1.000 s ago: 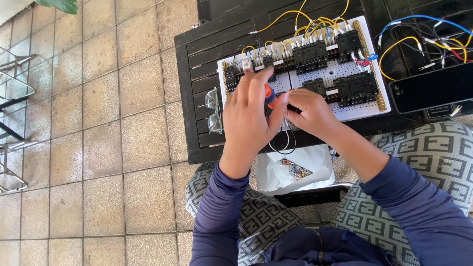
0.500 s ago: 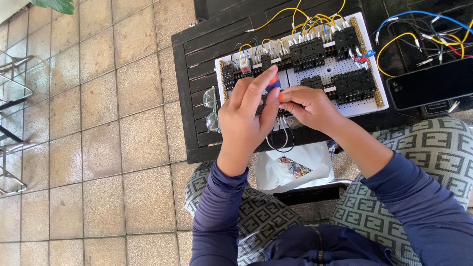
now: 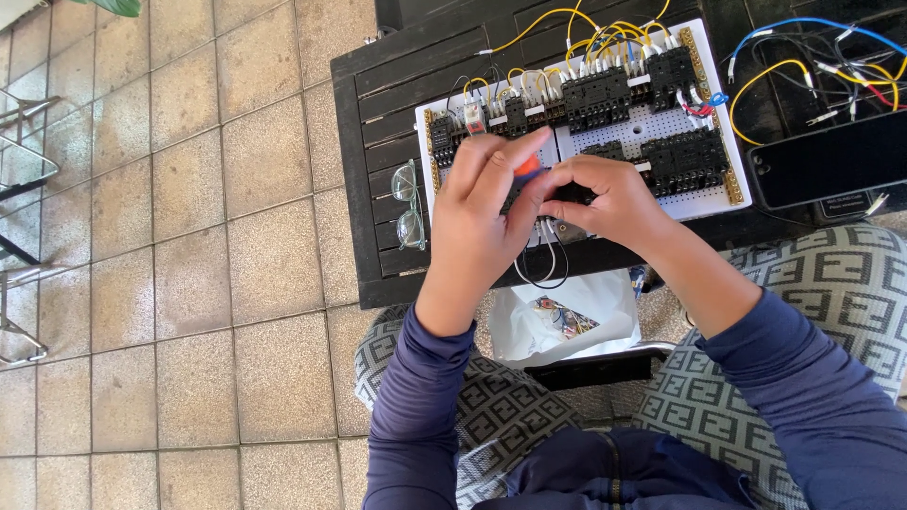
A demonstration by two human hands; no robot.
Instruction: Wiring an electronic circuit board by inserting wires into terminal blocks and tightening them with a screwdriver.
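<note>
The left hand (image 3: 477, 222) and the right hand (image 3: 609, 198) meet over the near edge of a white board (image 3: 642, 123) that lies on a dark slatted tabletop (image 3: 364, 142). The left fingers are closed around a small tool with an orange-red handle (image 3: 527, 168), only the top of which shows between thumb and forefinger. The right fingers are curled shut on a small black part (image 3: 570, 196) at the front of the board, just beside the tool; how much of the part they cover cannot be told. The two hands touch at the fingertips. Thin white and black wires (image 3: 543, 260) loop down from under the hands, over the edge of the tabletop.

The board carries rows of black blocks (image 3: 595, 94) joined by yellow wires (image 3: 605, 33) along its far side. A pair of glasses (image 3: 408, 203) lies on the tabletop just left of the board. To the right of the board lies a dark phone (image 3: 831, 161), with loose blue, yellow, red and black wires (image 3: 812, 57) behind it. Below the tabletop's edge, between the person's knees, sits an open white bag (image 3: 567, 316) holding small coloured bits. The person wears dark blue sleeves (image 3: 416, 406) and sits on a grey patterned cushion (image 3: 831, 274) over a tiled floor (image 3: 170, 236).
</note>
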